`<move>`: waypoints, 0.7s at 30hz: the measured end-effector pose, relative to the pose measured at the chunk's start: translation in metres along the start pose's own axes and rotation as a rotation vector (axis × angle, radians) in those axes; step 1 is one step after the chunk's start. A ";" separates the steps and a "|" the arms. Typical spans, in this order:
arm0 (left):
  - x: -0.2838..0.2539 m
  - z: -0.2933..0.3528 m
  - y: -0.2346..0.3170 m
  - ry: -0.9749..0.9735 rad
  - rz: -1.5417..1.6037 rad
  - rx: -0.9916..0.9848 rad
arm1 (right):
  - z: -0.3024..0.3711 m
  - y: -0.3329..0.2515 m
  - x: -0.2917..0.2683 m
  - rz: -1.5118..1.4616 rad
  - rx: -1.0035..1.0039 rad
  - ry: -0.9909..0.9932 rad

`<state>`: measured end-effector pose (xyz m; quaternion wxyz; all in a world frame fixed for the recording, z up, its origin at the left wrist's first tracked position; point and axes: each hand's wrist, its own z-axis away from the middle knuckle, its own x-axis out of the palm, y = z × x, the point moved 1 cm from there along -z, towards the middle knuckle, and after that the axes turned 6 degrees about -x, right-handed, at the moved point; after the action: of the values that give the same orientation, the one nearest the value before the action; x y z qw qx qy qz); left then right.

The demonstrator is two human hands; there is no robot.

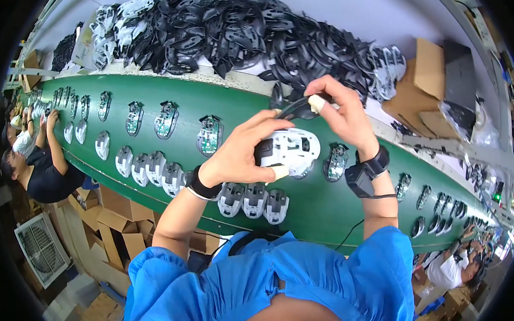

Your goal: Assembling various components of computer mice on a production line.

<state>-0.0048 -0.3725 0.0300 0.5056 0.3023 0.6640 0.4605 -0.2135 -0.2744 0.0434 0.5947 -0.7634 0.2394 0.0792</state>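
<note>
Green conveyor belt (153, 142) curves from upper left to lower right of the frame, factory line. Mid-frame, left hand (239, 155) grips one white mouse shell (291, 150) from its left side, thumb and fingers wrapped, held just over the belt. Shell's long axis runs roughly left-right in the frame. Right hand (341, 114) sits up and right of the shell, pinching one black curved cover piece (297, 107) by its end; the piece hangs just above the shell, nearly touching. Right hand is nearer the piece pile. Below the shell, three white-grey shells (253, 199) in a row at the belt's near edge; more continue to the left, five or so. Circuit-board bases (210, 135) are spaced along the belt, count unclear. Black covers heap (234, 29) across the top. Other workers (39, 164) at left and lower right.
</note>
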 end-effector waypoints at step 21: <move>0.089 0.044 0.028 0.370 0.808 -0.334 | 0.130 -0.067 0.006 -0.624 0.207 0.717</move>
<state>0.0079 -0.2705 0.0177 0.2008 0.3637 0.4891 0.7669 -0.1560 -0.1413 0.0626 0.5428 -0.7149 0.1953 -0.3952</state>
